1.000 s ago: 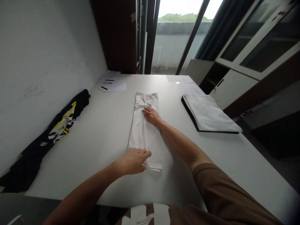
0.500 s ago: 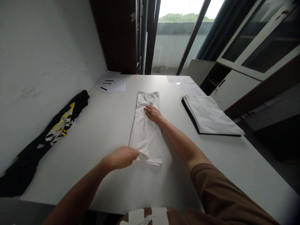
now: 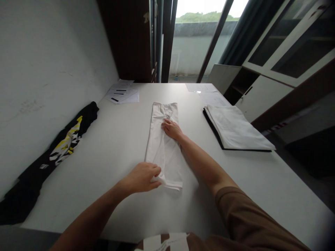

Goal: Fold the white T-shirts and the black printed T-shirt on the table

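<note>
A white garment (image 3: 163,139), folded into a long narrow strip, lies lengthwise in the middle of the white table (image 3: 117,139). My left hand (image 3: 142,177) grips its near left corner, fingers curled round the cloth edge. My right hand (image 3: 171,129) rests flat on the strip further up, fingers stretched out and pressing the cloth down.
A black garment with yellow and white print (image 3: 56,146) lies along the wall at the left. A stack of folded white and black clothes (image 3: 235,130) sits at the right. Papers (image 3: 121,94) lie at the far left corner, and more sheets (image 3: 200,88) at the far edge.
My left hand went from lying on the strip's near end to pinching its near left corner. The right hand has stayed pressed on the cloth.
</note>
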{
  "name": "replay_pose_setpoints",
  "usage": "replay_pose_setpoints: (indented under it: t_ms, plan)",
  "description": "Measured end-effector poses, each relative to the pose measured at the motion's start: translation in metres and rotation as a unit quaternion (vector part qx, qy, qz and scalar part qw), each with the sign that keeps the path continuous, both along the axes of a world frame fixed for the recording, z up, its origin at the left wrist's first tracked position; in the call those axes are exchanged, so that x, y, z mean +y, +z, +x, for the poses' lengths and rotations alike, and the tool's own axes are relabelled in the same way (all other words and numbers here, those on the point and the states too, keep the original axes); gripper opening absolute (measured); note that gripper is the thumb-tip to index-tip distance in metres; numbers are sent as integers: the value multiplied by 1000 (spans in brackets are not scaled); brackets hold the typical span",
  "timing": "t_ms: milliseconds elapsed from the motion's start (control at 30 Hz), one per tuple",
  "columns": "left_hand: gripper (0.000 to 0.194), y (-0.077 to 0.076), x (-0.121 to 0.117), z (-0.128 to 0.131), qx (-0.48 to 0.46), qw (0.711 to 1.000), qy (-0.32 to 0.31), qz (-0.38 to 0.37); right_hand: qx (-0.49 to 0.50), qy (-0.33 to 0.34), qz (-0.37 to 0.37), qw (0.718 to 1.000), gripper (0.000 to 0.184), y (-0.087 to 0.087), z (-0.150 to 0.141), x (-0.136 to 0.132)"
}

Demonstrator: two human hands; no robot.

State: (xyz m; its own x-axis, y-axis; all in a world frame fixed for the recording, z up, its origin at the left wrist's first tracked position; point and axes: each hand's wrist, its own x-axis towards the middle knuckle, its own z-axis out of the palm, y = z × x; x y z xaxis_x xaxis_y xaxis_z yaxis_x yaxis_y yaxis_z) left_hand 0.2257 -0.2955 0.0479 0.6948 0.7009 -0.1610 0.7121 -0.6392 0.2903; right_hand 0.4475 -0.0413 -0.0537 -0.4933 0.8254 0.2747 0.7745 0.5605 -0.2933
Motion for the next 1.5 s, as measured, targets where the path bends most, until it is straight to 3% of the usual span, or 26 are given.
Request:
replay_pose_setpoints:
  t_ms: [100, 167, 400, 533, 700, 833, 933, 1033, 1167, 1333, 1500]
  plan:
    - [26, -8, -8, 17, 13, 1000, -3, 25, 1, -3, -2, 1000, 37, 0, 0, 0]
    - [19, -13, -10, 22, 22, 999, -12, 29, 4, -5, 1, 1000, 37, -1, 0, 0]
    - [10, -18, -4, 19, 33, 994, -100, 43, 2, 1, 4, 1000, 38, -5, 1, 3]
    - [13, -20, -6, 17, -8, 991, -134, 30, 4, 9, 3, 1000, 38, -5, 1, 2]
    - [40, -18, -9, 15, -53, 992, -112, -24, 0, 12, -5, 1000, 39, -2, 2, 2]
    - [37, -20, -7, 14, -99, 990, -99, -23, 1, 9, 6, 1000, 41, 6, -3, -4]
    - [34, -30, -3, 15, -137, 989, -39, 29, -11, 20, 2, 1000, 50, 11, -19, -20]
    - [49, -46, -1, 16, -114, 990, 15, 80, -39, 53, -18, 998, 60, 9, -42, -42]
    - [62, -61, -2, 16, -38, 995, -20, 90, -65, 90, -30, 993, 63, 0, -58, -53]
    - [61, -62, -4, 16, -8, 995, -37, 87, -90, 12, -36, 995, 63, -3, -40, -25]
    - [63, -58, -8, 17, -35, 996, -57, 52, -84, -45, 33, 995, 49, 8, -6, -15]
